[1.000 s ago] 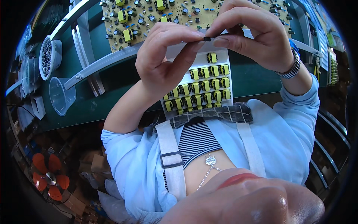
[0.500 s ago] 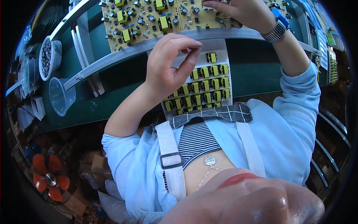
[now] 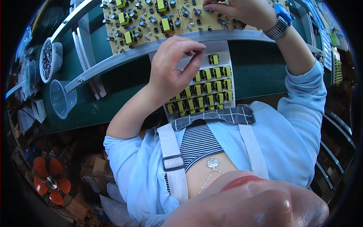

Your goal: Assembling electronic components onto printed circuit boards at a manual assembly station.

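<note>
My left hand [image 3: 173, 62] hovers over the upper left part of a white tray [image 3: 222, 48], thumb and forefinger pinched together. Anything between those fingertips is too small or hidden to name. Rows of yellow-and-black transformers [image 3: 207, 87] stand in the tray, with a single one in its top row. Beyond the metal rail my right hand [image 3: 245, 13] reaches over the tan circuit boards [image 3: 151, 32], its fingers closed close to the board surface. What they hold, if anything, I cannot make out. Yellow transformers and black capacitors are mounted on the left board.
A curved metal rail [image 3: 124, 56] runs between the tray and the boards. At the left stand a white tub [image 3: 56, 56] of small dark parts and a clear plastic cup [image 3: 62, 98] on the green table [image 3: 113, 100]. An orange-bladed fan [image 3: 51, 182] stands lower left.
My right hand has shifted slightly left over the boards, its watch turning a little. My left hand has barely moved, its pinch unchanged.
</note>
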The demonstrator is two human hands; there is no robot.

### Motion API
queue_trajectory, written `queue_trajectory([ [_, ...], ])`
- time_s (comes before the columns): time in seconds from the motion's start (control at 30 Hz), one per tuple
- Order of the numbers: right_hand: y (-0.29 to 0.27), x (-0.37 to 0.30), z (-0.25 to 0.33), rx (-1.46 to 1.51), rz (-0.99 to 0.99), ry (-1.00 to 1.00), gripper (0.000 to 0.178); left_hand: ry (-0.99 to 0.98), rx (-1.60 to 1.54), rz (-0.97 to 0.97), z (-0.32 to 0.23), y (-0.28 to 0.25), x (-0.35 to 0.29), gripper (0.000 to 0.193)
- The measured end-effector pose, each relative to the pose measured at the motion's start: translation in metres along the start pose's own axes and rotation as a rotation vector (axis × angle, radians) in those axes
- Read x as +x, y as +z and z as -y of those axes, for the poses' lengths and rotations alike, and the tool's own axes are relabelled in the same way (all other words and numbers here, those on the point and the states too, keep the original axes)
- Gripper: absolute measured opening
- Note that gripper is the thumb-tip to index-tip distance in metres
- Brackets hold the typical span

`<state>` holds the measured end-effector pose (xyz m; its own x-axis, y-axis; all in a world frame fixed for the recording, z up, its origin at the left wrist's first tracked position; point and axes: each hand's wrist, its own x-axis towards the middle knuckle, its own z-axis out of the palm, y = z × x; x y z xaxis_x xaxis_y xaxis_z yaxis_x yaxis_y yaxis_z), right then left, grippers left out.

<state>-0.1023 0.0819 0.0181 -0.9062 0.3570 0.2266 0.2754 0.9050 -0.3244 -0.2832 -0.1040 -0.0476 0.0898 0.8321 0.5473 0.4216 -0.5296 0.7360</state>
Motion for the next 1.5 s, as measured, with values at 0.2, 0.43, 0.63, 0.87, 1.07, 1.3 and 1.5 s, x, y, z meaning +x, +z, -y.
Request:
queue_trajectory([
  [0.2,-0.016,0.012,0.008,-0.142,0.134,-0.035,0.011,-0.002,0.017,0.006,-0.003,0.001,0.002,0.021],
  [0.43,-0.045,0.018,0.013,-0.134,0.278,-0.064,0.013,-0.004,0.061,0.03,-0.003,-0.005,0.011,0.02],
  [0.63,-0.073,-0.018,-0.001,0.037,-0.062,0.124,0.015,0.2,0.819,0.045,0.0,-0.03,0.066,0.037],
  [0.87,-0.082,-0.041,-0.021,-0.077,-0.118,0.121,0.018,0.134,1.184,0.206,0.012,-0.037,0.095,0.049],
  [1.07,-0.079,-0.031,-0.04,-0.227,-0.092,0.009,0.013,0.247,0.973,0.155,-0.011,-0.012,0.127,0.037],
  [1.3,-0.055,-0.013,-0.059,-0.307,0.032,0.084,0.012,0.306,0.85,0.279,0.006,0.005,0.154,0.019],
  [1.5,-0.077,-0.008,-0.049,-0.228,0.098,0.074,0.013,0.326,0.826,0.292,-0.006,0.007,0.157,0.019],
])
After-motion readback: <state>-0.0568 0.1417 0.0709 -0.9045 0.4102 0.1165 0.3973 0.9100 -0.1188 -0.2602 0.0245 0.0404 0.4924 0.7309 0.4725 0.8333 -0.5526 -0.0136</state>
